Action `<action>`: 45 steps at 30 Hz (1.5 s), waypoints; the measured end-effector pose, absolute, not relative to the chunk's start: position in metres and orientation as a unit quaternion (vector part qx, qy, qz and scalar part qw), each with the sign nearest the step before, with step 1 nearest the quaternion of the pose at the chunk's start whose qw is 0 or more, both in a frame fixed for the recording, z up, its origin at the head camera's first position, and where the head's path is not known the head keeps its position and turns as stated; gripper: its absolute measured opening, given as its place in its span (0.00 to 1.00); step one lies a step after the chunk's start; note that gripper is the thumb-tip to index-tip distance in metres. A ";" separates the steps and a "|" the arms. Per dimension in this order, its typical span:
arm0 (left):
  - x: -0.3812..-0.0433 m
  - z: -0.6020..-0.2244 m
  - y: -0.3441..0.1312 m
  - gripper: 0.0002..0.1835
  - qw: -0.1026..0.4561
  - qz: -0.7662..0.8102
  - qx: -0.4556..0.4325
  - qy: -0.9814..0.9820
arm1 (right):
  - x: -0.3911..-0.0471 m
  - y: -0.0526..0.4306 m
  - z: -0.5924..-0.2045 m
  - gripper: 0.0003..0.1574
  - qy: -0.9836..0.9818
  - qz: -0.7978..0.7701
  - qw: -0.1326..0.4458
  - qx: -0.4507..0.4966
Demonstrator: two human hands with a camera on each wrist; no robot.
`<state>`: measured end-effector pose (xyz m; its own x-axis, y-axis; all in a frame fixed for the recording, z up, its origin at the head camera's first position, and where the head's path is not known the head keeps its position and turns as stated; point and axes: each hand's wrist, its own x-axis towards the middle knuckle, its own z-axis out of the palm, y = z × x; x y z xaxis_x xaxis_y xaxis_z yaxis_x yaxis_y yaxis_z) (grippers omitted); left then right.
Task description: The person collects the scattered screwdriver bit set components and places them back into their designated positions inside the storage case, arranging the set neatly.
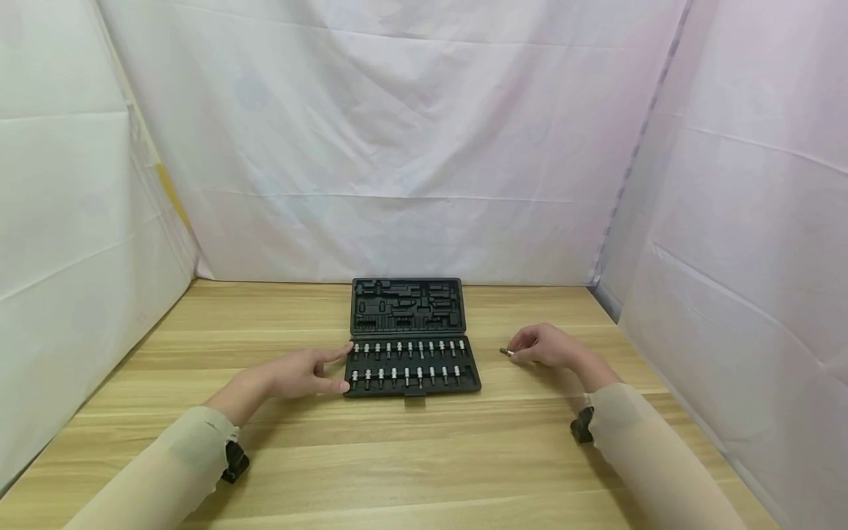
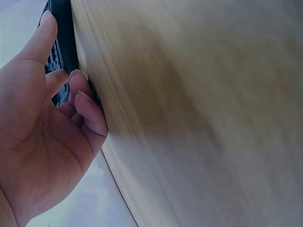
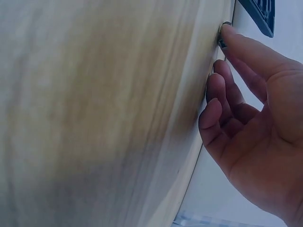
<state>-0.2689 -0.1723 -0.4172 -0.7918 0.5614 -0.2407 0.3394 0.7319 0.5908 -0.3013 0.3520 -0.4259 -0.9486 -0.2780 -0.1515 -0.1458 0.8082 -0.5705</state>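
Note:
A black plastic case [image 1: 473, 383] lies unfolded on the table, its moulded lid [image 1: 407, 309] at the back. Two rows of silver bit sockets [image 1: 407, 373] fill the front half. My left hand [image 1: 301, 374] touches the left side of the case, thumb at the front corner and index finger farther back; in the left wrist view its other fingers are bent. Right of the case, my right hand [image 1: 550, 347] pinches a small bit socket [image 1: 506, 352] just above or on the table; the fingertips cover part of it. The right wrist view shows only a sliver of that socket [image 3: 222, 43].
The wooden table [image 1: 397, 464] runs back to a white cloth wall [image 1: 411, 147]. White cloth also hangs on the left and right. A black wrist camera [image 1: 235, 461] sits at the left cuff, another black camera [image 1: 582, 425] at the right cuff.

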 end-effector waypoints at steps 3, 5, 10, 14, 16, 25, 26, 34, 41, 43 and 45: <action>-0.269 -0.418 -0.172 0.50 0.206 0.268 0.248 0.908 | -0.301 0.351 -0.426 0.10 0.946 -0.281 0.113 -0.116; -0.269 -0.419 -0.172 0.50 0.206 0.267 0.245 0.909 | -0.301 0.351 -0.426 0.10 0.947 -0.279 0.110 -0.115; -0.269 -0.418 -0.172 0.50 0.204 0.267 0.249 0.908 | -0.299 0.350 -0.425 0.10 0.944 -0.299 0.097 -0.106; -0.267 -0.416 -0.172 0.50 0.203 0.275 0.256 0.904 | -0.298 0.348 -0.422 0.12 0.927 -0.348 0.100 -0.098; -0.266 -0.414 -0.172 0.50 0.203 0.278 0.255 0.904 | -0.296 0.347 -0.421 0.15 0.914 -0.381 0.107 -0.096; -0.269 -0.417 -0.172 0.50 0.203 0.272 0.251 0.907 | -0.291 0.337 -0.416 0.26 0.891 -0.424 0.105 -0.125; -0.269 -0.417 -0.172 0.50 0.203 0.272 0.250 0.907 | -0.290 0.335 -0.415 0.25 0.887 -0.430 0.106 -0.128; -0.268 -0.416 -0.172 0.50 0.202 0.277 0.257 0.904 | -0.291 0.318 -0.414 0.28 0.854 -0.481 0.133 -0.146; -0.267 -0.416 -0.172 0.50 0.206 0.277 0.254 0.904 | -0.289 0.305 -0.414 0.30 0.837 -0.501 0.150 -0.158; -0.267 -0.416 -0.172 0.50 0.205 0.277 0.254 0.904 | -0.289 0.302 -0.413 0.29 0.839 -0.495 0.155 -0.164; -0.267 -0.416 -0.172 0.50 0.204 0.277 0.254 0.904 | -0.290 0.299 -0.412 0.27 0.845 -0.483 0.157 -0.171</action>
